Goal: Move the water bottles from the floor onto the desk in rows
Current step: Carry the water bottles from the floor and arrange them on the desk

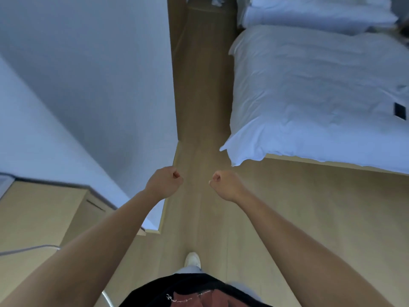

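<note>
I see my left hand (164,185) and right hand (225,185) above the light wooden floor (287,207). Each grip is a closed fist, holding nothing. The white-covered bed (309,96) is just beside the right hand.

Bed (321,85) lying right of the floor strip (203,96); wall (88,63) standing left; cabinet (44,207) sitting lower left; 2 hands (164,182) (225,185) hovering over floor.

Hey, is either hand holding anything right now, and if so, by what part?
Nothing is held. The left hand and the right hand are both curled into empty fists above the floor. No bottles are in view.
</note>
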Tool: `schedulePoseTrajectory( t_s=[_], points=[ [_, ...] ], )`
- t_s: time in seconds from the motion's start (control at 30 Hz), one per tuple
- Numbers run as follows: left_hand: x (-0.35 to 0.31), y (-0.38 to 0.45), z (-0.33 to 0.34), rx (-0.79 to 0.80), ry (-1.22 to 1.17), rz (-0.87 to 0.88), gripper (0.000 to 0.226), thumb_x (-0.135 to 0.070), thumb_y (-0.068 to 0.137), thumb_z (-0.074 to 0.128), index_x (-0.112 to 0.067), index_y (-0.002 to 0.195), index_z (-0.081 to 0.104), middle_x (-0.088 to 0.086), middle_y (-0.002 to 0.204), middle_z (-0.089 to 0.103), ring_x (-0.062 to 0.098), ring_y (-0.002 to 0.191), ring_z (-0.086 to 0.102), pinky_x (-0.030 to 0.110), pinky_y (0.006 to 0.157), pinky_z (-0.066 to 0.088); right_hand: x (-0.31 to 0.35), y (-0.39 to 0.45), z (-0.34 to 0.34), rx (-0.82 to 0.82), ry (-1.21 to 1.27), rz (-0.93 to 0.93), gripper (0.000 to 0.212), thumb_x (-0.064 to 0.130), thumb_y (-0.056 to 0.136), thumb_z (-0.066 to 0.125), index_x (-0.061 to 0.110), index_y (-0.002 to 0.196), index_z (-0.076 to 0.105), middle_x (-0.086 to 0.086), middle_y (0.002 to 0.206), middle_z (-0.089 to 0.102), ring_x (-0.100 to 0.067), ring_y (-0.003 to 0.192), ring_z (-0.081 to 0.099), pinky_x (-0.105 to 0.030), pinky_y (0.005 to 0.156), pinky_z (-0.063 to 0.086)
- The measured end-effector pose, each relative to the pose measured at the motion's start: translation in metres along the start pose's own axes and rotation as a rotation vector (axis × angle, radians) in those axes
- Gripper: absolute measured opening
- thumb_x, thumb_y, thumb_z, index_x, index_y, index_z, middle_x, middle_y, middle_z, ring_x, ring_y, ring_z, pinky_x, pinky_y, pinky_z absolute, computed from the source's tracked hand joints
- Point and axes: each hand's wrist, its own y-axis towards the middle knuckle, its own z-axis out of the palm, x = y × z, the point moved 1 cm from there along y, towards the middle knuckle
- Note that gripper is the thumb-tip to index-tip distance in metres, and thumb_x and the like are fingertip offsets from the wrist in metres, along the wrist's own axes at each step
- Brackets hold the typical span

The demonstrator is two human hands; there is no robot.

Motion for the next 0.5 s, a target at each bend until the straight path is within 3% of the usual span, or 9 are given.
schedulePoseTrajectory(
  t_s=[0.13,0.3,0.5],
  points=[
    [-0.016,0.048,-0.010,-0.003,0.003,0.042,0.009,-0.021,0.087,0.050,-0.019,0.088,0.059,-0.009,0.085,0.058,0.014,0.083,0.056,0.023,0.072,0.042,0.000,0.040,-0.026,-0.003,0.024,0.045,0.022,0.027,0.090,0.048,0.013,0.100,0.061,-0.002,0.095,0.061,-0.020,0.084,0.058,-0.035,0.078,0.050],
    [-0.031,0.106,-0.013,0.008,0.012,0.062,0.016,-0.023,0.088,0.051,-0.018,0.101,0.060,-0.009,0.096,0.056,0.013,0.090,0.054,0.024,0.076,0.040,-0.001,0.093,-0.045,0.017,0.052,0.055,0.023,0.028,0.090,0.048,0.014,0.103,0.060,0.000,0.092,0.059,-0.018,0.080,0.056,-0.033,0.075,0.049],
    [-0.055,0.194,-0.012,0.009,0.035,0.037,0.014,-0.022,0.086,0.053,-0.016,0.098,0.059,-0.007,0.093,0.054,0.012,0.085,0.052,0.024,0.074,0.039,-0.007,0.176,-0.079,0.049,0.045,0.027,0.023,0.027,0.089,0.046,0.013,0.101,0.060,-0.002,0.094,0.064,-0.017,0.078,0.058,-0.034,0.073,0.051]
  ],
)
